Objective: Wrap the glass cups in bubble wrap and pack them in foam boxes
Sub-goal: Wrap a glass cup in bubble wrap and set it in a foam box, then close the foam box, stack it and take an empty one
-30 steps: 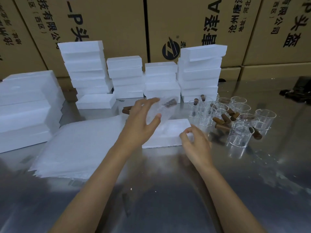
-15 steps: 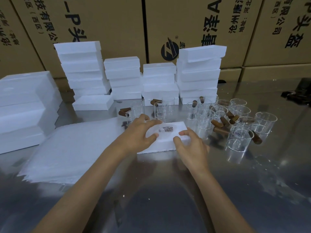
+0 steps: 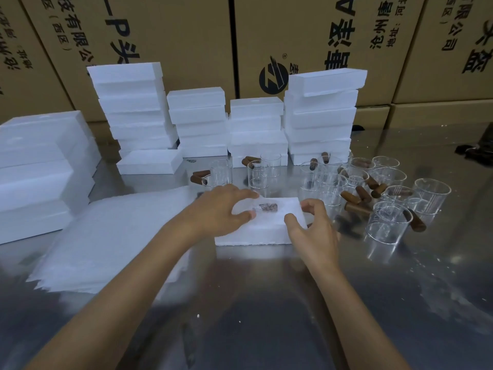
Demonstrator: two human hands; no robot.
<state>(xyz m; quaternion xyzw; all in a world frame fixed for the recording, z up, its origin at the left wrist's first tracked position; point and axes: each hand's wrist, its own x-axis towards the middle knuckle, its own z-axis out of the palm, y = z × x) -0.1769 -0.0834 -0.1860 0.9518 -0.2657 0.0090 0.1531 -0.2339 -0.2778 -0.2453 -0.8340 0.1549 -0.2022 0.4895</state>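
Wrapped cup (image 3: 262,209) lying sideways in foam box (image 3: 256,232), handle pointing right

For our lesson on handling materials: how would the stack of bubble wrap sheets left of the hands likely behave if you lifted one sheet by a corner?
The bubble wrap sheets look thin and translucent, so one would probably droop limply. It is likely very light, and neighbouring sheets might slide or cling along.
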